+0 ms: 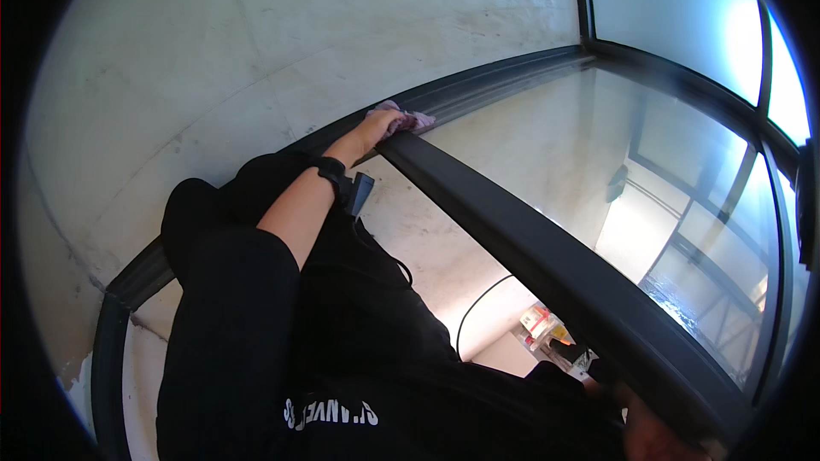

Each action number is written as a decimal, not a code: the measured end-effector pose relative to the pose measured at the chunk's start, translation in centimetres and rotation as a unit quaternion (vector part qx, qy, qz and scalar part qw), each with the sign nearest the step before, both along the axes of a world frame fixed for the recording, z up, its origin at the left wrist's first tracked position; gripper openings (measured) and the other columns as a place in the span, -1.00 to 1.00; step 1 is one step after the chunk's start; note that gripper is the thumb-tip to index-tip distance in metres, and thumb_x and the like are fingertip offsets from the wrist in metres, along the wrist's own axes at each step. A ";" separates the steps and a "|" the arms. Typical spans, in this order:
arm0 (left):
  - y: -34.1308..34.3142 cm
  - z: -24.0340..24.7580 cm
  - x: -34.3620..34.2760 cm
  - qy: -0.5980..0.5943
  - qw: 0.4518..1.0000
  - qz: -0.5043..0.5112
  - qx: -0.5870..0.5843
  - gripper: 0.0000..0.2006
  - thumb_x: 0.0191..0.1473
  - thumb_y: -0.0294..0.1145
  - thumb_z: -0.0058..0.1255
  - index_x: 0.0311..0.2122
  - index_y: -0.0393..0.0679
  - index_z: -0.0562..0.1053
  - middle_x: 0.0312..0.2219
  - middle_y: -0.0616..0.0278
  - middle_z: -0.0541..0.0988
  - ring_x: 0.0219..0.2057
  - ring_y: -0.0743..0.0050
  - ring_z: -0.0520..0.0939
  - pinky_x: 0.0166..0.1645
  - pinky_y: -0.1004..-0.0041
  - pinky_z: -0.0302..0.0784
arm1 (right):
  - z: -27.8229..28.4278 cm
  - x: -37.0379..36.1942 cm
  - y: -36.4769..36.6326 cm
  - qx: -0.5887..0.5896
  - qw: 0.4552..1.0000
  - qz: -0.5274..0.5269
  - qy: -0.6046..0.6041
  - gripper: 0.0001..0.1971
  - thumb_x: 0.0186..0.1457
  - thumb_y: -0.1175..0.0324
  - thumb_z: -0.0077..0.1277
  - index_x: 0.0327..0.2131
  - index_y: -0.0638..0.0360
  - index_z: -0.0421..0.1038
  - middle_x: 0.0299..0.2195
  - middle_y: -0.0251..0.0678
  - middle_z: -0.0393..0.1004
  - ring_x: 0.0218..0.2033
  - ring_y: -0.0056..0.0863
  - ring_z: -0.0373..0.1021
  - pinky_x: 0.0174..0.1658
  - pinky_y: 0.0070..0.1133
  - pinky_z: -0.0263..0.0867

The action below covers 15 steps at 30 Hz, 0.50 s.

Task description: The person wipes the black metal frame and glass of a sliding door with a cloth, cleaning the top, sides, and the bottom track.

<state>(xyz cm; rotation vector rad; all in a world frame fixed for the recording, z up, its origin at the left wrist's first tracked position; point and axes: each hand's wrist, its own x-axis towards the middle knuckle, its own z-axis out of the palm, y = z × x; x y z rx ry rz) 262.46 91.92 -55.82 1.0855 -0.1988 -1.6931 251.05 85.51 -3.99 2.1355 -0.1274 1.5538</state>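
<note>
Pale concrete wall, left hand pressing crumpled pink cloth, dark metal frame

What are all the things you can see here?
Cloth: one, pinkish purple, crumpled at the far end of the rail, under the left hand.
Rail: one, black, running slantwise from upper middle to lower right.
Window glass: several panes, clear, on the right in black frames.
Wall: one, pale grey, upper left.
Bottles and packets: a few, red, white and yellow, seen far below.
Wrist device: one, black, on the left wrist.
Clothes: black, lower middle.
Left hand: pressing the cloth.
Right hand: lower right, against the rail, mostly hidden.
</note>
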 end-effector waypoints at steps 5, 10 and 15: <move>-0.3 8.2 -0.7 0.205 0.920 0.117 -0.314 -0.69 0.09 -0.39 -0.24 -0.13 -0.27 0.47 -0.23 0.11 0.54 -0.19 0.41 0.53 -0.04 0.47 0.39 | -0.2 -0.4 0.4 -0.005 1.000 -0.009 0.005 -0.37 0.19 -0.04 -0.57 0.15 0.30 -0.11 0.12 -0.07 0.05 0.16 -0.25 0.02 0.19 -0.39 -0.02; 0.9 33.8 -1.2 -0.160 0.785 0.218 -0.557 -0.63 0.01 -0.27 -0.08 -0.06 -0.20 0.39 -0.02 0.03 0.41 0.04 0.11 0.38 0.14 0.21 0.22 | -0.1 -0.5 0.6 0.006 1.000 -0.017 0.002 -0.37 0.18 -0.03 -0.55 0.14 0.31 -0.09 0.11 -0.06 0.07 0.16 -0.24 0.03 0.18 -0.39 -0.01; 0.8 33.5 -1.7 -0.184 0.788 0.257 -0.528 -0.53 -0.12 -0.53 0.01 0.01 -0.18 0.35 -0.09 0.01 0.46 0.02 0.03 0.40 0.13 0.20 0.24 | -0.6 -0.5 0.2 0.011 1.000 -0.017 0.005 -0.37 0.17 -0.03 -0.52 0.13 0.32 -0.06 0.09 -0.05 0.08 0.15 -0.23 0.04 0.17 -0.39 0.01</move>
